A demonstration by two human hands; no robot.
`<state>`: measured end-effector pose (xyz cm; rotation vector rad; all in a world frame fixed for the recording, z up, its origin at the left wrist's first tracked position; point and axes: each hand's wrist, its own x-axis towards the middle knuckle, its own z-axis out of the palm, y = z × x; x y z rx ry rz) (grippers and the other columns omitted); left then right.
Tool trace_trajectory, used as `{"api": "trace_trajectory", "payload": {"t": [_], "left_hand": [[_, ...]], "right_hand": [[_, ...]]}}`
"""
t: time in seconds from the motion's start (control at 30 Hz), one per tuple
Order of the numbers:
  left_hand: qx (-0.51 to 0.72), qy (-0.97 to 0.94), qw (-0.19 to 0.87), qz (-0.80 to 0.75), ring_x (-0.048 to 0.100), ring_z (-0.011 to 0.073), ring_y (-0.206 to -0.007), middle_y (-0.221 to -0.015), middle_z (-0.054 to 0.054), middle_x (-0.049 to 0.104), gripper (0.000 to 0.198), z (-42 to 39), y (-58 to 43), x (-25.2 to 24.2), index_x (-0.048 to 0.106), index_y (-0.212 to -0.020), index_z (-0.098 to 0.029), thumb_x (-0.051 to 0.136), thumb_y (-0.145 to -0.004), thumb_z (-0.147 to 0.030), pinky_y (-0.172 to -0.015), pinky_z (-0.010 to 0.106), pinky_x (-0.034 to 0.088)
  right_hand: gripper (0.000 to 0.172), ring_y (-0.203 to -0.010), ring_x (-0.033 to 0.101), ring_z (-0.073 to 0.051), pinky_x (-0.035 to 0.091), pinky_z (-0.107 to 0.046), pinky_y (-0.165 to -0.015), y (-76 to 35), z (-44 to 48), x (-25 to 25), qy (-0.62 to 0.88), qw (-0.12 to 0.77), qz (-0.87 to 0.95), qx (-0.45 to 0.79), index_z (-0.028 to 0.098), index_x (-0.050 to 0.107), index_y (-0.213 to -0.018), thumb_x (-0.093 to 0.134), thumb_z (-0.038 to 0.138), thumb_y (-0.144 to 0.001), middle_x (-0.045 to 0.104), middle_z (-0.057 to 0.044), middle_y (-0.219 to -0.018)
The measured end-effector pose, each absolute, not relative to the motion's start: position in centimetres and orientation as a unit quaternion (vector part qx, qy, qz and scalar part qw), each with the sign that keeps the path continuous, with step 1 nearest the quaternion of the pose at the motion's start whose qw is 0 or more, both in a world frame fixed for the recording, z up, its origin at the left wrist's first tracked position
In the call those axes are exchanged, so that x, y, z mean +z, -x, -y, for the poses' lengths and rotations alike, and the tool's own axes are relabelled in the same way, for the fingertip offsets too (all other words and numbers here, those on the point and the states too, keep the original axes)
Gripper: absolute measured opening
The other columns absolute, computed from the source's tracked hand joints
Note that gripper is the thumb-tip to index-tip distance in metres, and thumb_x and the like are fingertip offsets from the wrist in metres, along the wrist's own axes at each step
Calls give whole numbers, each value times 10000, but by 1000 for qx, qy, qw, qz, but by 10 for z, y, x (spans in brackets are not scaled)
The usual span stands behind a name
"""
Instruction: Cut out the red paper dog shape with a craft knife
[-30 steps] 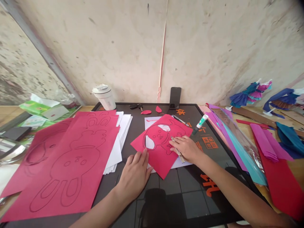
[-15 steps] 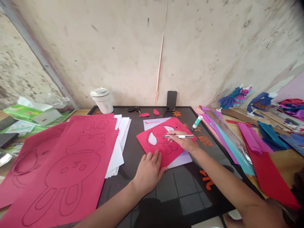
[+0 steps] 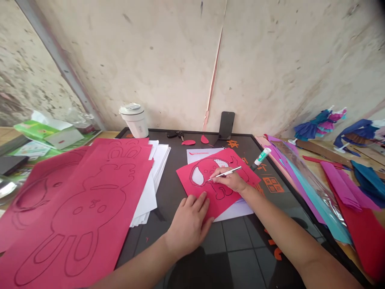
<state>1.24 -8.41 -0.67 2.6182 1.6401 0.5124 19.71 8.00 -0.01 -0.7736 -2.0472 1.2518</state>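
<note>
My right hand (image 3: 229,180) grips a slim silver craft knife (image 3: 229,171) like a pen, its tip down on a sheet of red paper (image 3: 216,205). On that sheet is a black-line drawing of a big-eared animal, with two ear-shaped holes cut through. White shows in one hole, and a printed pattern in the other. Flat on the sheet's near left edge lies my left hand (image 3: 189,220), fingers stretched out and holding nothing. Under the red sheet, a pale lilac sheet (image 3: 237,211) sticks out. Two red cut-out pieces (image 3: 188,142) rest beyond it.
Left are a large red sheet with a rabbit drawing (image 3: 90,192), white papers (image 3: 147,200) and a lidded white cup (image 3: 136,122). Keys (image 3: 179,134) and a phone (image 3: 226,125) sit at the back. Right stand a glue stick (image 3: 263,155), coloured papers (image 3: 339,180) and small paper dresses (image 3: 313,127).
The view has shifted, so things sit differently in the picture. In my right hand the craft knife has tilted steeper, its tip lower beside the ear hole. My left hand stays on the sheet.
</note>
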Motion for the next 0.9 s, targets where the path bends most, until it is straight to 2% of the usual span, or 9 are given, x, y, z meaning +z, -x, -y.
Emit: {"api": "trace_trajectory", "payload": {"t": [0.3, 0.73, 0.9], "left_hand": [[178, -834, 1, -523, 537, 277, -971, -1411, 112, 560, 416, 84, -12, -8, 605, -1307, -159, 461, -984, -378, -800, 435, 459], [178, -832, 28, -525, 514, 281, -985, -1430, 105, 546, 441, 84, -11, -5, 595, -1325, -137, 422, -996, -374, -831, 455, 465], [171, -833, 30, -525, 522, 283, -983, -1426, 116, 548, 440, 85, -11, -4, 604, -1319, -145, 409, -998, -372, -828, 454, 464]], "right_hand": [[111, -746, 658, -159, 525, -290, -721, -200, -83, -3, 309, 307, 748, 500, 194, 758, -801, 745, 299, -768, 727, -26, -773], [173, -748, 657, -172, 523, -301, -704, -198, -77, 4, 324, 295, 763, 475, 196, 744, -819, 730, 364, -785, 723, -36, -767], [146, -757, 656, -173, 520, -307, -713, -197, -75, 3, 315, 293, 778, 458, 193, 734, -819, 709, 336, -799, 733, -40, -805]]}}
